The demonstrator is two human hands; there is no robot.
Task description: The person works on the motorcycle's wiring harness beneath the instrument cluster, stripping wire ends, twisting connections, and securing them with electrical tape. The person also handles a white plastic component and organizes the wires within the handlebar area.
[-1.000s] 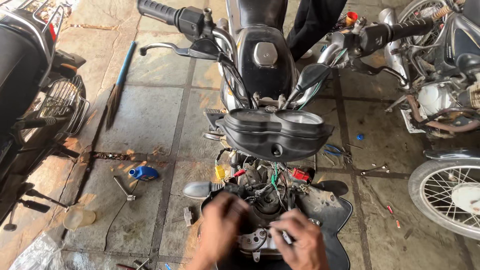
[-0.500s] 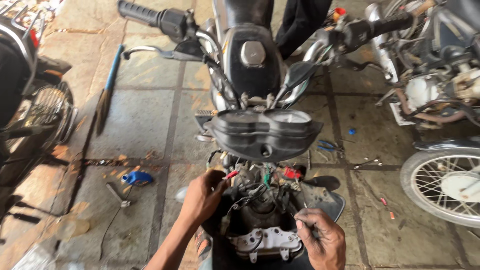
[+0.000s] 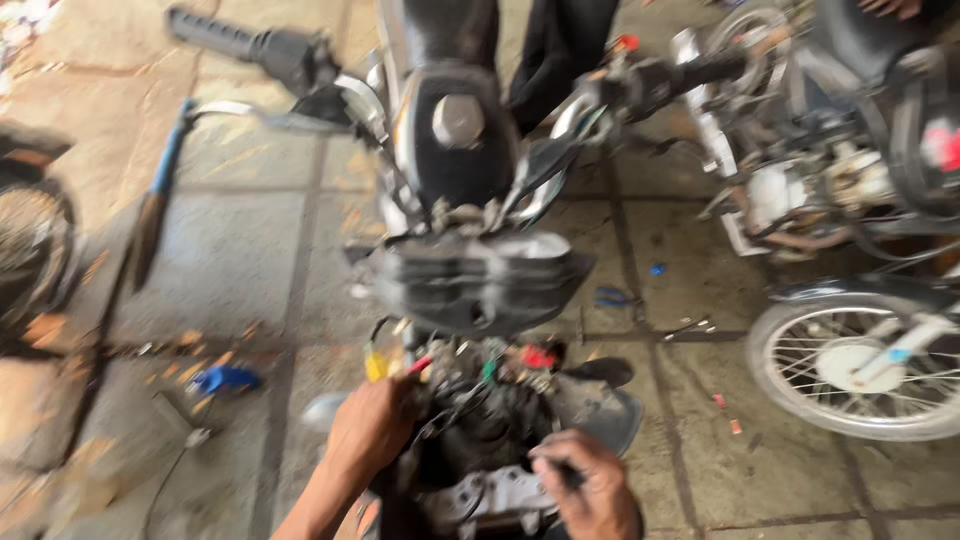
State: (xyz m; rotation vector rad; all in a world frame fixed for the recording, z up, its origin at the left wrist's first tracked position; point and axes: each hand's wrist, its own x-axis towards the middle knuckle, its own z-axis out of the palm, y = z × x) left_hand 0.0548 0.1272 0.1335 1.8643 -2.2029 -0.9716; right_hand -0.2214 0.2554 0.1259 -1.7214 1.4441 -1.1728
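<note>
From my head camera, blurred: my left hand (image 3: 372, 428) is curled into the tangle of coloured wires (image 3: 470, 375) under the motorcycle's black instrument housing (image 3: 470, 285), fingers pressed together there, though I cannot tell just what they pinch. My right hand (image 3: 592, 485), nearer and to the right, is closed round a thin dark tool (image 3: 560, 470) just above the grey headlight unit (image 3: 490, 495). A blue object (image 3: 225, 380) lies on the paving to the left; a spoked wheel (image 3: 865, 365) stands far right.
</note>
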